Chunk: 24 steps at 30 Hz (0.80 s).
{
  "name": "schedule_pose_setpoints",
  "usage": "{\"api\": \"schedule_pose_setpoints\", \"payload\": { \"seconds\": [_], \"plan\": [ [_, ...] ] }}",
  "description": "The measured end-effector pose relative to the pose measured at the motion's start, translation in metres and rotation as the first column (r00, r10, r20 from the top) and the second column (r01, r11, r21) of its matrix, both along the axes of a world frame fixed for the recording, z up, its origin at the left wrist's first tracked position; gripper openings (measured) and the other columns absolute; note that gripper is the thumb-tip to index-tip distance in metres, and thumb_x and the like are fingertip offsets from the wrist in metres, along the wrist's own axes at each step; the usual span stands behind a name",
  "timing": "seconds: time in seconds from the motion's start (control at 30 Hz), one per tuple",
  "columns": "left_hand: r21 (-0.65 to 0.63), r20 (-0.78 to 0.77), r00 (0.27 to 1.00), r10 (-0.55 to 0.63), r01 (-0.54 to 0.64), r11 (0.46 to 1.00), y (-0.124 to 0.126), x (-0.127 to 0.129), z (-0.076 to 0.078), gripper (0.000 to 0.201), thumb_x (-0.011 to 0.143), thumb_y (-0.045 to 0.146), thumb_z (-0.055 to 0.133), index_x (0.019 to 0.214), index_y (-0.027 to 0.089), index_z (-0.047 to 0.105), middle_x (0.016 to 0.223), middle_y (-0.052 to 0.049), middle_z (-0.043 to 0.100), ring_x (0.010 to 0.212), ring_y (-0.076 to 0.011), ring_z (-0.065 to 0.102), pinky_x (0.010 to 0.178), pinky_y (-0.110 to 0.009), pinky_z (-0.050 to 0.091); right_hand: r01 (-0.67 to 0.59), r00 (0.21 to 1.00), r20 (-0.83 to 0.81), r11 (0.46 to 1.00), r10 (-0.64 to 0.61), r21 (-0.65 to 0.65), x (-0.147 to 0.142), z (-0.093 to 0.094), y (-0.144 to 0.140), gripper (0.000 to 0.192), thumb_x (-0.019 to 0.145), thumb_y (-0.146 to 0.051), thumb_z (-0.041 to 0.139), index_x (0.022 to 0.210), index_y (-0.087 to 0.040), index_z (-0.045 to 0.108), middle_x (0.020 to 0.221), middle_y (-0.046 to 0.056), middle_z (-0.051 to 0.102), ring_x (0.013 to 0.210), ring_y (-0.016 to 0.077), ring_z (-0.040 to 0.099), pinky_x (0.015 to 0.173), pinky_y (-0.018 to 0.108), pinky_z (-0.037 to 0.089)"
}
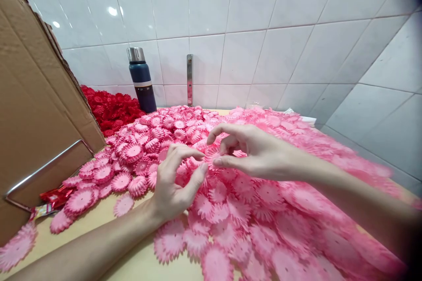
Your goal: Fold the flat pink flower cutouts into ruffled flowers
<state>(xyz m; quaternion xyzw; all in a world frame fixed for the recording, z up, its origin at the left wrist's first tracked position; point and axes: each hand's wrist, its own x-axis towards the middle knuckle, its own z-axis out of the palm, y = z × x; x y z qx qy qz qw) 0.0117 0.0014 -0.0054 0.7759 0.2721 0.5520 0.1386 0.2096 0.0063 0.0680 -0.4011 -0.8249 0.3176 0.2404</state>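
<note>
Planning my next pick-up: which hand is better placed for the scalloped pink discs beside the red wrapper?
Left, I'd say: the left hand is nearer the scalloped pink discs by the red wrapper. The right hand is farther over, beyond the left.

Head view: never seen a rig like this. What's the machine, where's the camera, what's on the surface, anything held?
There's no machine: these are a person's two bare hands. The single picture comes from a camera worn on that person's head, looking forward and down.

The left hand and right hand face each other above a spread of frilly pink discs on a yellowish table. Behind, to the left, are a red pile and a bottle; cardboard stands at the left edge.

Thumbs and fingers curl toward each other, but pink discs fill the background there, so I can't tell whether either hand holds one.
</note>
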Motion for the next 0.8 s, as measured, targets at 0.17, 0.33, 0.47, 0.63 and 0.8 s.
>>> {"api": "schedule_pose_setpoints", "payload": {
  "seconds": [0.17, 0.33, 0.47, 0.63, 0.8],
  "plan": [
    [-0.071, 0.000, 0.999, -0.038, 0.038, 0.997, 0.0001, 0.0003, 0.0000, 0.014, 0.086, 0.014, 0.059, 0.099, 0.019, 0.059, 0.092, -0.005, 0.061, 0.088, -0.0189, 0.059, 0.081, -0.036, 0.048, -0.082, 0.996, 0.021, 0.996, 0.082, 0.022, -0.0029, 0.0018, -0.0055, 0.017, 0.088, -0.023, 0.055, 0.101, -0.022, 0.045, 0.066, -0.005, 0.053, 0.057, 0.0107, 0.041, 0.053, 0.025, 0.034],
    [-0.096, -0.011, 0.999, -0.048, 0.047, 0.994, 0.0000, 0.0000, -0.0007, 0.012, 0.088, 0.015, 0.057, 0.100, 0.018, 0.059, 0.093, -0.007, 0.060, 0.089, -0.0188, 0.060, 0.080, -0.035, 0.050, -0.103, 0.995, 0.019, 0.991, 0.102, 0.090, -0.0039, 0.0012, -0.0061, 0.012, 0.088, -0.019, 0.053, 0.095, -0.021, 0.043, 0.067, -0.005, 0.051, 0.059, 0.0109, 0.041, 0.055, 0.026, 0.033],
    [-0.097, -0.018, 0.998, -0.058, 0.056, 0.994, -0.0001, 0.0001, -0.0001, 0.012, 0.088, 0.015, 0.056, 0.100, 0.019, 0.059, 0.093, -0.007, 0.061, 0.088, -0.0188, 0.060, 0.079, -0.035, 0.050, -0.127, 0.992, -0.007, 0.984, 0.129, 0.125, -0.0057, 0.0007, -0.0066, 0.013, 0.087, -0.016, 0.053, 0.089, -0.021, 0.041, 0.066, -0.005, 0.047, 0.058, 0.0101, 0.040, 0.053, 0.025, 0.031],
    [-0.072, -0.016, 0.998, -0.067, 0.065, 0.995, -0.0001, 0.0008, 0.0014, 0.014, 0.088, 0.014, 0.056, 0.100, 0.019, 0.059, 0.091, -0.006, 0.062, 0.087, -0.0186, 0.060, 0.077, -0.034, 0.049, -0.129, 0.989, -0.049, 0.978, 0.138, 0.161, -0.0081, 0.0010, -0.0072, 0.018, 0.085, -0.011, 0.054, 0.083, -0.021, 0.039, 0.066, -0.006, 0.042, 0.057, 0.0088, 0.038, 0.051, 0.024, 0.031],
    [-0.016, -0.045, 0.995, -0.084, 0.083, 0.996, 0.0005, 0.0011, 0.0031, 0.008, 0.088, 0.014, 0.056, 0.093, 0.019, 0.061, 0.085, -0.006, 0.065, 0.083, -0.0197, 0.058, 0.076, -0.036, 0.048, -0.076, 0.985, -0.143, 0.986, 0.097, 0.148, -0.0055, -0.0005, -0.0049, 0.021, 0.087, -0.022, 0.059, 0.079, -0.021, 0.040, 0.063, -0.007, 0.035, 0.054, 0.0077, 0.031, 0.047, 0.022, 0.028]
  ]
}}
